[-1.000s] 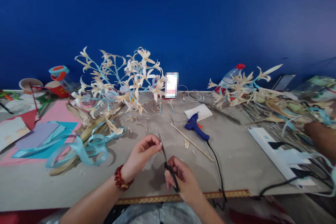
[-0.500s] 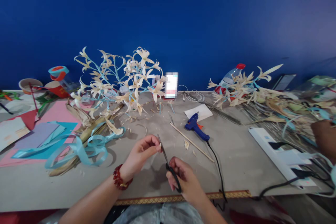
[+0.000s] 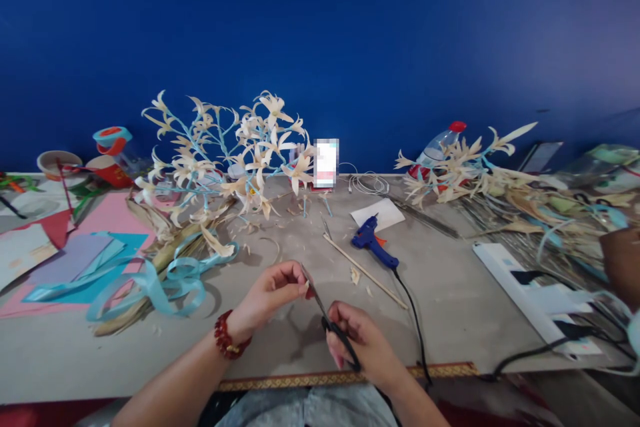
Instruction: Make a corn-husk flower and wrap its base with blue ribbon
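My right hand [image 3: 363, 340] grips black-handled scissors [image 3: 334, 327] low over the grey table [image 3: 450, 307], the blades pointing up and left. My left hand [image 3: 273, 290], with a red bead bracelet on its wrist, pinches a small pale scrap right at the blade tips; the scrap is too small to name. Both hands work close to the table's front edge with its gold trim.
A spray of cream flowers on blue stems [image 3: 225, 153] and blue ribbon [image 3: 165, 280] lie left. A blue glue gun [image 3: 374, 244] with a black cord and a thin wooden stick [image 3: 365, 271] lie just right. A white power strip [image 3: 535, 293], more flowers and another person's arm [image 3: 620, 260] are at far right.
The scissors have tilted further to the left and my right hand has slid slightly right and down. My left hand has stayed at the blade tips. The other person's arm drew back right.
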Action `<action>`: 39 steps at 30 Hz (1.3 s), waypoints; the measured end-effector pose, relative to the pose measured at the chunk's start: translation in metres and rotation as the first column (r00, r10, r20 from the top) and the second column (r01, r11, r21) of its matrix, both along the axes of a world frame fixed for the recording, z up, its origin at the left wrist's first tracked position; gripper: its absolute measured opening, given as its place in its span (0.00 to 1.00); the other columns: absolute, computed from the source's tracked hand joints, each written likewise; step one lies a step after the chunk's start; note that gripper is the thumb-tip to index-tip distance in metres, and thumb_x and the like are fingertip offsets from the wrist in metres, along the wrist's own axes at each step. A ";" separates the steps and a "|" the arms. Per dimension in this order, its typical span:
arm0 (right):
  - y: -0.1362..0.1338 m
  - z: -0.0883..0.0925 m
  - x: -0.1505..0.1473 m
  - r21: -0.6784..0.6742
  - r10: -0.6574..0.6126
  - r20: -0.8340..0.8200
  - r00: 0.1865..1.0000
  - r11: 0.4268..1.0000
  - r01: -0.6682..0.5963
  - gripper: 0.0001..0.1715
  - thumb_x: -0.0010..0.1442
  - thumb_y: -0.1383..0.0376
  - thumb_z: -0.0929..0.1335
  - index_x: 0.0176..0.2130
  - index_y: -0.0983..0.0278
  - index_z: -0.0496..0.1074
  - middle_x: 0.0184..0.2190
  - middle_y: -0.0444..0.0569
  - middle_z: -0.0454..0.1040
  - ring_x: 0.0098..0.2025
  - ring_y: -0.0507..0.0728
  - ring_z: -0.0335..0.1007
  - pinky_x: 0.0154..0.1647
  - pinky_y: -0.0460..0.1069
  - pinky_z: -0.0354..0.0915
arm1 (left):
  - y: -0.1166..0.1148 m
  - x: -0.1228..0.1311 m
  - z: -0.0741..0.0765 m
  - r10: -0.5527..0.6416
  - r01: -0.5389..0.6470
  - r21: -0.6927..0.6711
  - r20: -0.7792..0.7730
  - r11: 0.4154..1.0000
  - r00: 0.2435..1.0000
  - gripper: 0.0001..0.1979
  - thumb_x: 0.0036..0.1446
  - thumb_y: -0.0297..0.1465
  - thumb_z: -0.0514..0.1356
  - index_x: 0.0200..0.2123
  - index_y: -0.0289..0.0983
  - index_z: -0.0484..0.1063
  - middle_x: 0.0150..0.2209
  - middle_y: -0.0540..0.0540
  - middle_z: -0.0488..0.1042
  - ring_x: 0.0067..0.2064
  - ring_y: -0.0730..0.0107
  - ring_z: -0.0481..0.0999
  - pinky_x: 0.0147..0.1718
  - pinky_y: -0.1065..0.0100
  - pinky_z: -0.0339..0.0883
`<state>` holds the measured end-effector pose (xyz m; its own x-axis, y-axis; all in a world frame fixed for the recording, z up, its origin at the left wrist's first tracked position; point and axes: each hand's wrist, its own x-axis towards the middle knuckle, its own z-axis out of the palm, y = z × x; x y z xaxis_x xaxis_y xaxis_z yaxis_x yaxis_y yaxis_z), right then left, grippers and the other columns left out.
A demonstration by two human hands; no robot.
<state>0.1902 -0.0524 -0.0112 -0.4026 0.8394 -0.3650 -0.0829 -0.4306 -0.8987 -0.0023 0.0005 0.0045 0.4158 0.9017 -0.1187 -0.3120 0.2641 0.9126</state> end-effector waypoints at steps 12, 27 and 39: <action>0.003 -0.010 0.014 0.061 0.016 0.098 0.995 0.998 -0.022 0.27 0.48 0.51 0.76 0.24 0.61 0.58 0.15 0.32 0.57 0.15 0.44 0.48 0.16 0.41 0.47 | 0.001 -0.002 0.000 -0.063 0.063 -0.014 -0.019 0.998 0.998 0.11 0.51 0.34 0.69 0.27 0.36 0.70 0.32 0.47 0.75 0.34 0.68 0.73 0.37 0.68 0.63; 0.030 -0.004 -0.011 0.237 -0.299 -0.065 0.952 0.922 0.306 0.21 0.44 0.66 0.78 0.32 0.60 0.66 0.27 0.40 0.74 0.28 0.52 0.68 0.29 0.45 0.63 | -0.001 0.003 -0.008 -0.193 0.189 -0.059 -0.076 0.980 0.978 0.13 0.51 0.37 0.69 0.31 0.35 0.72 0.26 0.50 0.73 0.28 0.74 0.70 0.30 0.72 0.60; 0.030 -0.001 -0.012 0.304 -0.363 -0.022 0.932 0.885 0.352 0.17 0.46 0.69 0.76 0.31 0.60 0.66 0.27 0.40 0.73 0.27 0.53 0.69 0.28 0.47 0.66 | -0.002 0.007 -0.013 -0.124 0.124 -0.002 -0.063 0.992 0.990 0.10 0.53 0.34 0.68 0.34 0.35 0.72 0.29 0.47 0.77 0.31 0.71 0.74 0.35 0.69 0.66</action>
